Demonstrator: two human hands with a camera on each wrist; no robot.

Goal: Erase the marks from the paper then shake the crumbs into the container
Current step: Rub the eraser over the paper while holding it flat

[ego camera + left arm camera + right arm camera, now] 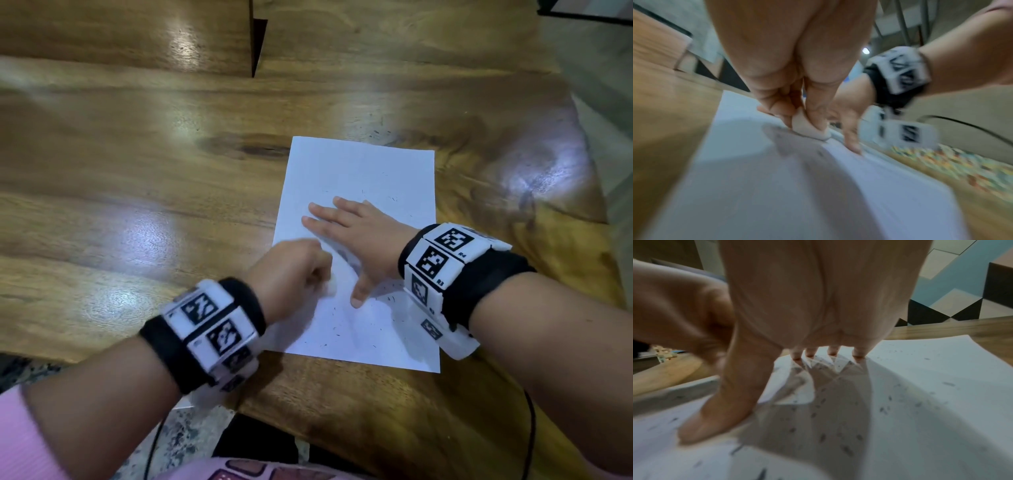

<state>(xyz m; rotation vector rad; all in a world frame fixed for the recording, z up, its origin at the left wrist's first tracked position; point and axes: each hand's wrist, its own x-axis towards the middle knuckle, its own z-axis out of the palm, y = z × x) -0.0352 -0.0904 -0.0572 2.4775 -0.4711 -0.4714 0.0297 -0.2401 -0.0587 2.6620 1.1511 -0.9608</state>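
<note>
left hand (294, 270) pinches eraser (807, 129) on paper (359, 171); right hand (363, 236) presses flat, fingers spread.

Wooden table (137, 164): glossy, knotted brown grain, bright patches of reflected light; a second wooden top (120, 31) butts against its far edge. Floor (953, 288): tiles in a black, white and blue geometric pattern beyond the table edge. Speckled stone-like floor (191, 435) below the near edge.

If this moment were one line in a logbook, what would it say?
step: erasing | left hand: pinches eraser, rubbing paper | right hand: flat, pressing paper | crumbs: on paper | container: not in view
</note>
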